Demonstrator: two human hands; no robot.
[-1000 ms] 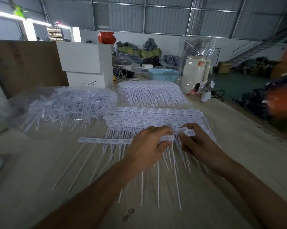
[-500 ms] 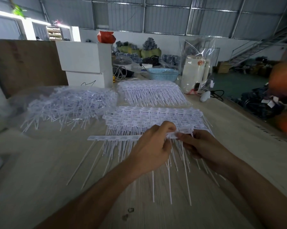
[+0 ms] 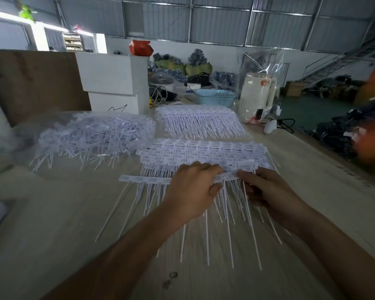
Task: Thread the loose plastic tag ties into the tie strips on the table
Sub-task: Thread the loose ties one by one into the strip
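Currently I find both hands at the middle of the wooden table, working on one tie strip that lies flat with its long axis running left to right across the view, its tails pointing toward the person. The left hand has its fingers curled over the strip's right portion, pinning and gripping it; the strip's free end extends well to the left of that hand. The right hand pinches a loose tag tie by its flat head, just beside the strip's right end and touching or nearly touching the left fingertips; I cannot tell whether the tail has entered a slot, as the fingers hide the joint. I judge that the coming move turns on this: the strip's open end lies immediately left of the right fingers, so the right hand is the nearer for feeding, across the strip's long axis. Beyond the hands lies a stack of finished strips, a second stack farther back, and the heap of loose ties in clear plastic at far left, well apart from both hands.
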